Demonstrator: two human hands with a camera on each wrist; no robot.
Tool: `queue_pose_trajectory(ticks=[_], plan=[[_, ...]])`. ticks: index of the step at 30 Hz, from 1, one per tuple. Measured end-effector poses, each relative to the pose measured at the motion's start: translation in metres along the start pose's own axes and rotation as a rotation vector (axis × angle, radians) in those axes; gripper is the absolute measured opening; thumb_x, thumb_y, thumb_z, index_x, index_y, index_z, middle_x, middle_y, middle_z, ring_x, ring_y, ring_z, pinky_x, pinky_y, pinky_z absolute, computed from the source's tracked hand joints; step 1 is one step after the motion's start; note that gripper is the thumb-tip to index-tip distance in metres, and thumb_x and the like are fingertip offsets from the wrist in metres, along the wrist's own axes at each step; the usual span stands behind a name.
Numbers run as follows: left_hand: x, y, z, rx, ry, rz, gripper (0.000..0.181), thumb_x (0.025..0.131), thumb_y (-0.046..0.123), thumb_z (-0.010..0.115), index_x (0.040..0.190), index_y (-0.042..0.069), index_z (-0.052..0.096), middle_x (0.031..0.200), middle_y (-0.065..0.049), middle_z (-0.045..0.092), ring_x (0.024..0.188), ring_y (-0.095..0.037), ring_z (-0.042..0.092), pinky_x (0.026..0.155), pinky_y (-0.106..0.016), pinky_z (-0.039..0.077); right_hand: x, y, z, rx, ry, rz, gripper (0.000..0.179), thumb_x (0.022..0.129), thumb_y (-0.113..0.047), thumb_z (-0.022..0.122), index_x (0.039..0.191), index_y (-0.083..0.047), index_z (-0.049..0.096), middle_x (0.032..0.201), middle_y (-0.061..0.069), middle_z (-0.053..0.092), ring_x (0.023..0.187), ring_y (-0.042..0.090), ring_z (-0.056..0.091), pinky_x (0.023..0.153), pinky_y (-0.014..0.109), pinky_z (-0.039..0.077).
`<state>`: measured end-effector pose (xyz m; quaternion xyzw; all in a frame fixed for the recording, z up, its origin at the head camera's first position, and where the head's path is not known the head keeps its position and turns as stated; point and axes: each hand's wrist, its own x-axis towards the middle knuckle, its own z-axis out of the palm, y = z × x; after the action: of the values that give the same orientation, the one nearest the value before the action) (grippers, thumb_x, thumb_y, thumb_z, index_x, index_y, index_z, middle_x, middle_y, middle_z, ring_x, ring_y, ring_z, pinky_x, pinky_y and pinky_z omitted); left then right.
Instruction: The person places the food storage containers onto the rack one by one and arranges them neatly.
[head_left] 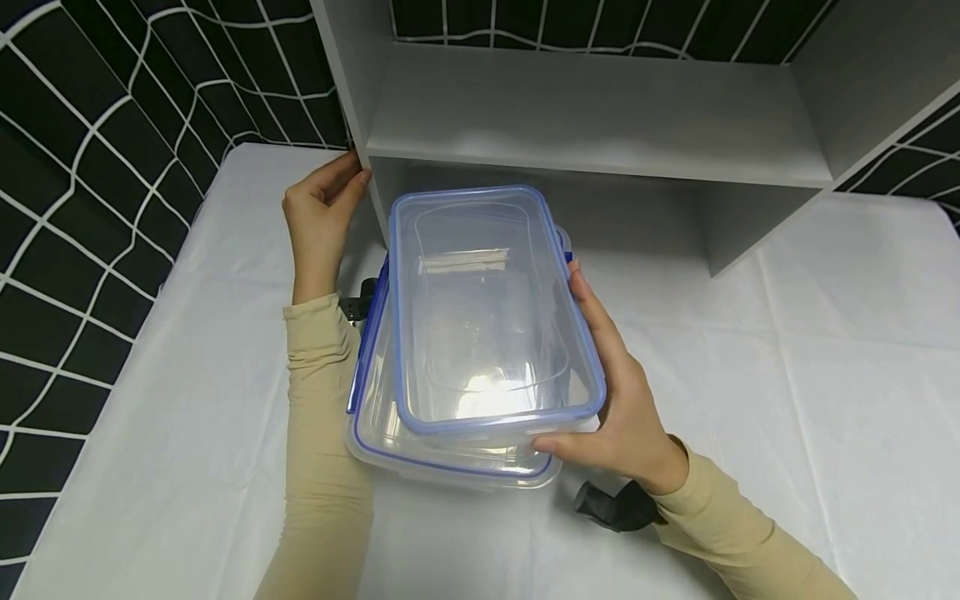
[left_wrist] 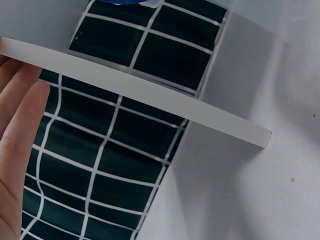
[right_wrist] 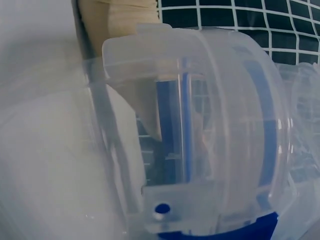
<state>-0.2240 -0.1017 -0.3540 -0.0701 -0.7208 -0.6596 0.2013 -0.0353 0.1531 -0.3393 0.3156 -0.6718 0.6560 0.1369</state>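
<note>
My left hand (head_left: 322,204) touches the outer side and front edge of the shelf's left side panel (head_left: 345,92). In the left wrist view its fingers (left_wrist: 20,95) lie against the panel's side. With my right hand (head_left: 618,392) I grip a clear plastic food container with a pale blue rim (head_left: 487,308) at its right side, thumb at the near corner. Below it, partly covered, is a wider clear food container with a dark blue seal (head_left: 450,467). The right wrist view is filled by clear container walls (right_wrist: 235,125) and a blue clip (right_wrist: 240,230).
A white shelf unit (head_left: 600,117) stands at the back, its board above the white-covered table (head_left: 825,375). Dark cloth with a white grid (head_left: 75,250) hangs at left and behind. Black wrist mounts (head_left: 618,506) sit at both cuffs.
</note>
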Motion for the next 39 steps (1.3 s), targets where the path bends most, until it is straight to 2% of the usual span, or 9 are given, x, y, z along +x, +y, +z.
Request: queue_pose_trajectory(ticks=[6, 11, 17, 21, 25, 28, 33, 36, 39], plan=[[0.001, 0.001, 0.001, -0.004, -0.003, -0.017, 0.026, 0.087, 0.002, 0.067, 0.111, -0.008, 0.065, 0.109, -0.019, 0.066, 0.094, -0.018, 0.067, 0.081, -0.024, 0.055, 0.001, 0.003, -0.004, -0.074, -0.031, -0.018, 0.114, 0.072, -0.04, 0.081, 0.145, 0.012, 0.011, 0.155, 0.021, 0.01, 0.14, 0.039, 0.014, 0.113, 0.037, 0.027], [0.001, 0.001, 0.002, -0.006, -0.001, -0.019, 0.027, 0.086, 0.002, 0.068, 0.111, -0.007, 0.066, 0.109, -0.019, 0.066, 0.095, -0.018, 0.067, 0.081, -0.024, 0.055, 0.003, 0.008, -0.012, -0.159, -0.055, 0.011, 0.117, 0.07, -0.046, 0.081, 0.146, 0.009, 0.012, 0.155, 0.022, 0.01, 0.14, 0.038, 0.018, 0.111, 0.033, 0.03], [0.0, 0.002, 0.002, -0.01, 0.001, -0.02, 0.027, 0.086, 0.002, 0.067, 0.111, -0.008, 0.065, 0.108, -0.02, 0.066, 0.094, -0.017, 0.067, 0.08, -0.024, 0.055, 0.005, 0.012, -0.019, -0.149, -0.082, 0.046, 0.119, 0.067, -0.048, 0.082, 0.148, 0.005, 0.012, 0.156, 0.02, 0.007, 0.141, 0.037, 0.011, 0.114, 0.034, 0.023], [-0.001, 0.001, 0.001, -0.003, 0.004, -0.035, 0.026, 0.086, 0.002, 0.067, 0.111, -0.008, 0.065, 0.108, -0.02, 0.066, 0.093, -0.016, 0.067, 0.081, -0.024, 0.055, 0.004, 0.013, -0.016, -0.126, -0.093, 0.09, 0.128, 0.062, -0.049, 0.085, 0.15, 0.0, 0.005, 0.157, 0.015, 0.0, 0.143, 0.035, 0.006, 0.115, 0.034, 0.021], [-0.001, 0.0, 0.001, 0.005, 0.001, -0.034, 0.027, 0.087, 0.003, 0.067, 0.111, -0.008, 0.066, 0.108, -0.02, 0.066, 0.093, -0.017, 0.067, 0.081, -0.024, 0.055, 0.001, 0.01, -0.012, -0.181, -0.089, 0.173, 0.133, 0.059, -0.048, 0.086, 0.151, -0.007, -0.001, 0.158, 0.009, 0.001, 0.142, 0.031, 0.015, 0.111, 0.034, 0.029], [0.0, 0.0, 0.001, 0.003, 0.001, -0.027, 0.027, 0.086, 0.003, 0.068, 0.111, -0.007, 0.066, 0.108, -0.019, 0.067, 0.094, -0.017, 0.067, 0.081, -0.024, 0.055, 0.0, 0.007, -0.012, -0.224, -0.083, 0.24, 0.131, 0.06, -0.04, 0.089, 0.151, -0.011, -0.001, 0.158, 0.005, 0.009, 0.138, 0.03, 0.027, 0.105, 0.04, 0.037], [0.0, 0.0, 0.002, -0.001, 0.002, -0.021, 0.026, 0.086, 0.002, 0.067, 0.11, -0.008, 0.066, 0.108, -0.02, 0.066, 0.094, -0.018, 0.067, 0.08, -0.024, 0.055, -0.002, 0.004, -0.012, -0.284, -0.075, 0.285, 0.13, 0.056, -0.013, 0.091, 0.151, -0.013, 0.003, 0.155, 0.007, 0.021, 0.128, 0.036, 0.04, 0.093, 0.057, 0.043], [0.0, 0.0, 0.001, 0.0, 0.004, -0.024, 0.027, 0.086, 0.002, 0.067, 0.111, -0.008, 0.065, 0.109, -0.02, 0.066, 0.094, -0.018, 0.067, 0.08, -0.024, 0.055, -0.003, 0.003, -0.01, -0.318, -0.071, 0.288, 0.131, 0.052, -0.003, 0.089, 0.151, -0.012, 0.004, 0.152, 0.012, 0.027, 0.123, 0.038, 0.045, 0.088, 0.057, 0.046], [-0.001, -0.001, 0.001, 0.004, 0.007, -0.024, 0.027, 0.086, 0.002, 0.067, 0.111, -0.008, 0.065, 0.109, -0.02, 0.066, 0.094, -0.018, 0.067, 0.08, -0.024, 0.055, -0.003, 0.002, -0.01, -0.337, -0.073, 0.287, 0.132, 0.051, -0.001, 0.089, 0.151, -0.011, 0.004, 0.15, 0.014, 0.031, 0.119, 0.038, 0.049, 0.085, 0.055, 0.049]])
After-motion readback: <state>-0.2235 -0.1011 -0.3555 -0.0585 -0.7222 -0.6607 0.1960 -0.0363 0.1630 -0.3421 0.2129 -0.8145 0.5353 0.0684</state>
